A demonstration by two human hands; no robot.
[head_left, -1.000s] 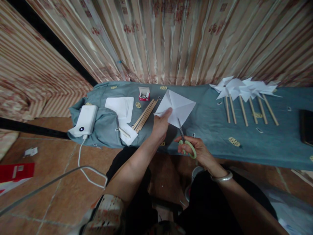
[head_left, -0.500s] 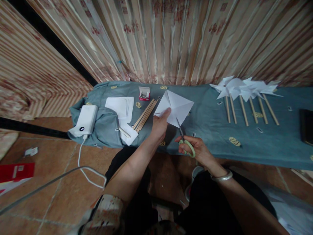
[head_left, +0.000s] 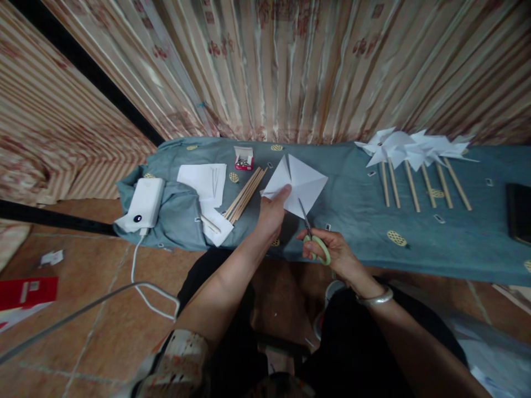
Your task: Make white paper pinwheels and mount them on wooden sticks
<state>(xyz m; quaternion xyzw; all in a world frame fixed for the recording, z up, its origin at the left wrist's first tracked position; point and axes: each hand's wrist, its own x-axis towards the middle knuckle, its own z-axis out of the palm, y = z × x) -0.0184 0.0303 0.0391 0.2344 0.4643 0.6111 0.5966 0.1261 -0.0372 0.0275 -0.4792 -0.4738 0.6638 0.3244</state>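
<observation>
A creased white paper square [head_left: 309, 179] is pinched in my left hand [head_left: 272, 213], thumb on top, above the cloth. A slit shows at its far corner. My right hand [head_left: 327, 249] is closed round the pale green handles of a pair of scissors [head_left: 306, 218], whose blades meet the paper's near corner. Just left of the paper lies a bundle of wooden sticks [head_left: 245, 196]. Behind the sticks stands a small open red box [head_left: 244, 159] with shiny metal pins inside.
White paper sheets [head_left: 199, 179] and a white pen [head_left: 211, 224] lie at left, beside a white power bank [head_left: 145, 203] with a cable. Several paper pinwheels [head_left: 415, 149] on sticks rest at right. A dark object [head_left: 518, 213] sits at the right edge. A curtain [head_left: 290, 72] hangs behind.
The slit at the paper's far corner shows wider, and the paper has tilted slightly. Both hands keep nearly the same place, with the scissors still at the near corner.
</observation>
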